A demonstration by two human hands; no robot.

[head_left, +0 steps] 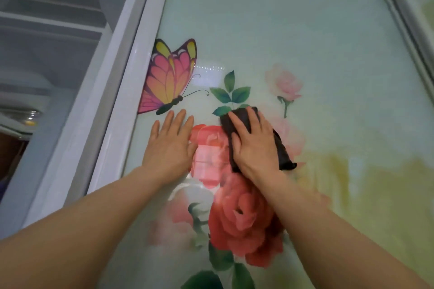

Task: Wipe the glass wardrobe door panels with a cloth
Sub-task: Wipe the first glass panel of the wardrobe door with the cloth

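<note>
Surface: glass door panel (305,30), printed red rose (244,216) | right hand (256,145) grip presses dark cloth (279,148) flat, above rose | left hand (171,143) open flat, below butterfly (169,77) | white frame (112,105) left of rose.

No readable text, labels or numbers (only printed pictures)

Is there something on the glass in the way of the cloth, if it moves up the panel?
Nothing visible. The dark brown cloth lies flat under the right hand on the printed glass door panel. The left hand rests beside it, not above.
</note>
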